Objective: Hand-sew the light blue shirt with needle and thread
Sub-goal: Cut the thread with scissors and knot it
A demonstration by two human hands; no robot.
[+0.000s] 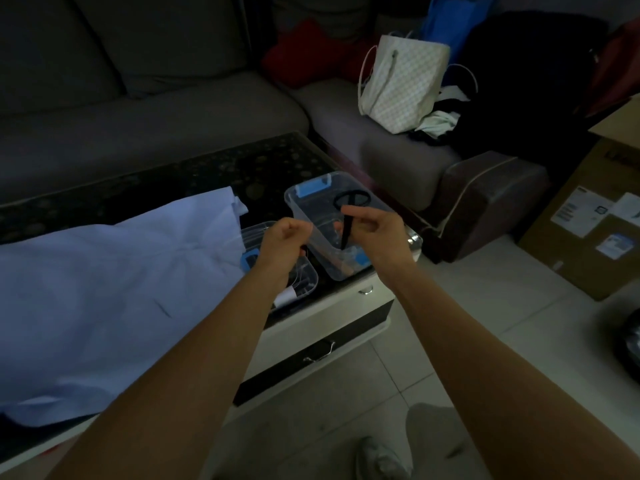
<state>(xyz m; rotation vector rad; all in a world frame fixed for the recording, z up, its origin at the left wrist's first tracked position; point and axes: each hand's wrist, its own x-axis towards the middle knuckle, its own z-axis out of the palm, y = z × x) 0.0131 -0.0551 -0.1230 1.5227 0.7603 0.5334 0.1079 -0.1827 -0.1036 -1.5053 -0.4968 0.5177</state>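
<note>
The light blue shirt (114, 289) lies spread over the left part of the dark coffee table (194, 174). My left hand (282, 244) is held above a clear lid or tray (301, 271), its fingers curled and pinching a thin pale thread (297, 273). The thread runs down to a white spool (284, 296). My right hand (375, 232) holds black scissors (348, 216) upright over a clear plastic box (322, 199) with blue latches. The scissor loops stand above the fingers and the blades point down. No needle can be made out in the dim light.
A grey corner sofa (173, 109) wraps behind the table, with a white patterned bag (401, 81), a red cushion (304, 53) and dark clothes on it. A cardboard box (588, 223) stands on the tiled floor at right. The table drawers (322, 351) face me.
</note>
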